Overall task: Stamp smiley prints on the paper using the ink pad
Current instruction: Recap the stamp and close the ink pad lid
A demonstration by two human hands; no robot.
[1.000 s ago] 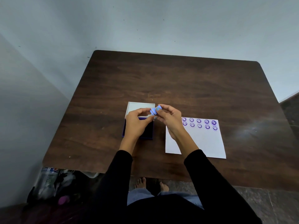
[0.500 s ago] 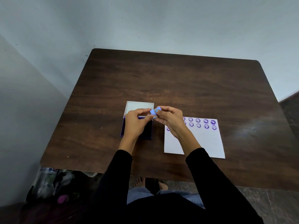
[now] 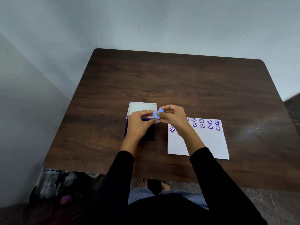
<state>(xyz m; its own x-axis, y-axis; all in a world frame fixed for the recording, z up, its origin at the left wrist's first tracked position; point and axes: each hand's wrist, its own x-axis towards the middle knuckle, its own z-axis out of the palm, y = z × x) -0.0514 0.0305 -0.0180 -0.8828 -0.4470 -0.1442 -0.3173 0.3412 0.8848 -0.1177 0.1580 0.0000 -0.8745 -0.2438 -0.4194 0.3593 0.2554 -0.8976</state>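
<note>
Held above the open ink pad [image 3: 151,133]: one small blue stamp [image 3: 157,114], pinched from both sides, left hand [image 3: 138,123] closing thumb and fingertips on its near end, right hand [image 3: 173,117] curled around its far end. Judged light and rigid, a plastic piece, easy to turn between fingertips; best gripped by the body, well clear of the inked face, likely wet and smudgy. Lying flat just right of the ink pad: one white sheet of paper [image 3: 206,143], judged thin and prone to sliding under a press. Counted on its far edge: eleven purple smiley prints [image 3: 209,122] in plain view, in two rows plus one at the left, possibly more hidden behind the right wrist. Standing behind the ink pad: one white lid [image 3: 142,106]. All resting on one dark wooden table [image 3: 178,82].
</note>
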